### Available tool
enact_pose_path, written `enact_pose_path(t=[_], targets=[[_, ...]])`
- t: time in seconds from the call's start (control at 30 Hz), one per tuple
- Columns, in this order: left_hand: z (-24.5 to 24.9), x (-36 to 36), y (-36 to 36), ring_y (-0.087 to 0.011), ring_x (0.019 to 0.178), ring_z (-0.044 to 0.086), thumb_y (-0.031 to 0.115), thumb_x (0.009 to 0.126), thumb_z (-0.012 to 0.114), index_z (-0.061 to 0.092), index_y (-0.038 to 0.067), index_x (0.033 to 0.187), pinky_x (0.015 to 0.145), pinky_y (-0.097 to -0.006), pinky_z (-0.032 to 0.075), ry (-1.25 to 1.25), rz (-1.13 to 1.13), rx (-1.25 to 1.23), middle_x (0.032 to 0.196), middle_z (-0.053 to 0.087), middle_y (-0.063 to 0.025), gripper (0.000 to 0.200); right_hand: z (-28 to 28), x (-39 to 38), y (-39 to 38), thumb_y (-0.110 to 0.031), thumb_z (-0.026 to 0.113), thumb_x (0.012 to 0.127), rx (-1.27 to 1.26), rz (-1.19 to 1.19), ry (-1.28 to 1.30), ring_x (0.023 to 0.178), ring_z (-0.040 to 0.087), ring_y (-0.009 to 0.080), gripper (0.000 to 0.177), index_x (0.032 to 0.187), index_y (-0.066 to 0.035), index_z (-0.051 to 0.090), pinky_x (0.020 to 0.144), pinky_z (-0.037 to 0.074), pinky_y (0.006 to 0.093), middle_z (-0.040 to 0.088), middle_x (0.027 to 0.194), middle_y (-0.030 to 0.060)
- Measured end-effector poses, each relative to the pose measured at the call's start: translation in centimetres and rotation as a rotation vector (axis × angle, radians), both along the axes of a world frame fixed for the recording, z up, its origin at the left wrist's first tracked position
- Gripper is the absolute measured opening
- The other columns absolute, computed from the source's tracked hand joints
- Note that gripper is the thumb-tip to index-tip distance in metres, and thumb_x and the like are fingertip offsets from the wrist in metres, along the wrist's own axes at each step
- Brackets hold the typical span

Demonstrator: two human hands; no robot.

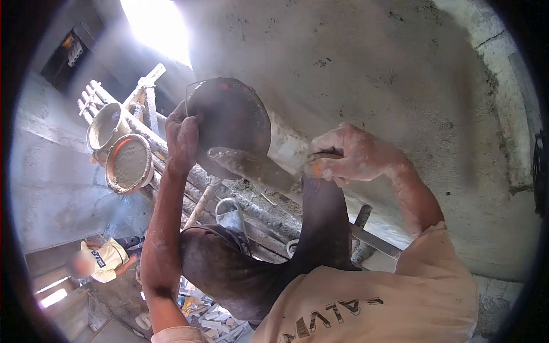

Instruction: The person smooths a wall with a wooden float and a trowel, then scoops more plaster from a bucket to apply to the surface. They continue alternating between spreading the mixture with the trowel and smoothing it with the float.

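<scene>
Grey plastered wall (372, 68), wooden pole scaffold (254, 208), left fingers (178, 119) gripping mortar pan (234, 117), right fingers (338, 171) wrapped round trowel (251, 166).

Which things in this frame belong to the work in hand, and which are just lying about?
In use:
- left hand gripping the round pan
- right hand holding the trowel, its blade coated grey
- wall

Lying about:
- upper tub and lower tub, both untouched on the scaffold poles
- rubble below
- another person below
</scene>
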State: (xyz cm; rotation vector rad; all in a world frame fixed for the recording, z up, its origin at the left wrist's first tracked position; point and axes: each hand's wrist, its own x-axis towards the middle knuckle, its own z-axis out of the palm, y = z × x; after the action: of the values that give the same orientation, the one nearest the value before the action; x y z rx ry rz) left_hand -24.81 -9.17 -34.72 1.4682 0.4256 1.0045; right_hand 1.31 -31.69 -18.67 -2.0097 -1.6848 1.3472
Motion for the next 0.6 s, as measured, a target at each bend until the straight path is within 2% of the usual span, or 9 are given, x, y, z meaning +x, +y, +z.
enact_pose_path(t=[0.03, 0.17, 0.2, 0.27, 0.37, 0.43, 0.47, 0.53, 0.6], targets=[[-0.2, 0.1, 0.1, -0.0144, 0.095, 0.065, 0.040, 0.102, 0.056, 0.065, -0.010, 0.120, 0.082, -0.0297, 0.054, 0.001, -0.012, 0.029, 0.108, 0.070, -0.0114, 0.055, -0.5, 1.0, -0.2, -0.027, 0.074, 0.091, -0.075, -0.073, 0.079, 0.083, 0.069, 0.0204, 0.037, 0.115, 0.000, 0.072, 0.083, 0.056, 0.0360, 0.074, 0.088, 0.0122], [-0.9, -0.2, 0.4, -0.0138, 0.092, 0.064, 0.039, 0.101, 0.057, 0.065, -0.011, 0.122, 0.080, -0.0291, 0.054, 0.100, 0.034, -0.003, 0.104, 0.070, -0.0103, 0.055, -2.1, 6.7, -1.5, -0.032, 0.067, 0.100, 0.268, -0.453, -0.179, 0.059, 0.061, 0.0130, 0.037, 0.118, 0.001, 0.070, 0.052, 0.052, 0.0302, 0.062, 0.070, 0.0030], [-2.0, -0.2, 1.1, -0.0134, 0.091, 0.064, 0.038, 0.100, 0.058, 0.065, -0.010, 0.123, 0.079, -0.0287, 0.054, 0.072, 0.057, 0.065, 0.103, 0.070, -0.0098, 0.054, 0.7, 6.8, -1.2, -0.032, 0.066, 0.101, 0.262, -0.650, -0.215, 0.059, 0.060, 0.0116, 0.036, 0.117, 0.001, 0.070, 0.051, 0.051, 0.0290, 0.062, 0.072, 0.0032], [-2.9, 0.1, 2.0, -0.0130, 0.090, 0.065, 0.037, 0.099, 0.059, 0.063, -0.010, 0.126, 0.078, -0.0280, 0.054, 0.083, 0.061, 0.041, 0.105, 0.070, -0.0100, 0.055, 3.4, 8.3, -2.6, -0.034, 0.065, 0.101, 0.528, -0.710, -0.101, 0.062, 0.061, 0.0115, 0.035, 0.116, -0.002, 0.071, 0.051, 0.051, 0.0289, 0.064, 0.077, 0.0040], [-0.1, 0.8, -0.7, -0.0142, 0.093, 0.068, 0.042, 0.099, 0.059, 0.061, -0.010, 0.130, 0.079, -0.0277, 0.056, 0.064, -0.066, -0.102, 0.109, 0.072, -0.0114, 0.060, 4.2, 5.8, -1.5, -0.036, 0.064, 0.101, 0.383, -0.490, -0.475, 0.066, 0.064, 0.0154, 0.036, 0.113, -0.003, 0.072, 0.057, 0.053, 0.0337, 0.066, 0.078, 0.0062], [0.0, 1.1, -0.1, -0.0150, 0.094, 0.069, 0.042, 0.097, 0.059, 0.064, -0.009, 0.126, 0.080, -0.0275, 0.056, 0.091, -0.050, -0.102, 0.109, 0.073, -0.0108, 0.059, 0.3, 6.1, 0.4, -0.022, 0.061, 0.100, 0.155, -0.135, -0.475, 0.072, 0.067, 0.0170, 0.024, 0.116, -0.005, 0.069, 0.056, 0.055, 0.0351, 0.071, 0.095, 0.0119], [-0.7, 1.2, 0.7, -0.0161, 0.094, 0.069, 0.033, 0.095, 0.058, 0.066, -0.008, 0.125, 0.082, -0.0288, 0.056, 0.088, -0.067, 0.037, 0.110, 0.073, -0.0104, 0.052, -5.7, 7.1, 0.6, -0.020, 0.062, 0.097, 0.392, 0.185, -0.640, 0.077, 0.069, 0.0207, 0.025, 0.116, -0.005, 0.069, 0.062, 0.056, 0.0400, 0.071, 0.099, 0.0144], [-1.7, 1.1, 1.9, -0.0200, 0.100, 0.069, 0.016, 0.090, 0.053, 0.066, -0.007, 0.127, 0.091, -0.0326, 0.055, 0.113, -0.100, 0.200, 0.115, 0.072, -0.0121, 0.045, -10.2, 4.2, 2.5, -0.018, 0.064, 0.091, 0.538, 0.394, -0.740, 0.084, 0.071, 0.0274, 0.028, 0.115, -0.005, 0.068, 0.071, 0.057, 0.0466, 0.071, 0.103, 0.0185], [-2.5, -0.4, 1.2, -0.0213, 0.103, 0.068, 0.008, 0.089, 0.050, 0.065, -0.007, 0.129, 0.095, -0.0344, 0.055, 0.164, -0.101, 0.175, 0.117, 0.072, -0.0134, 0.045, -12.3, -1.3, 3.8, -0.018, 0.067, 0.087, 0.332, 0.158, -0.631, 0.088, 0.070, 0.0333, 0.031, 0.114, -0.003, 0.068, 0.077, 0.057, 0.0500, 0.069, 0.103, 0.0219]])
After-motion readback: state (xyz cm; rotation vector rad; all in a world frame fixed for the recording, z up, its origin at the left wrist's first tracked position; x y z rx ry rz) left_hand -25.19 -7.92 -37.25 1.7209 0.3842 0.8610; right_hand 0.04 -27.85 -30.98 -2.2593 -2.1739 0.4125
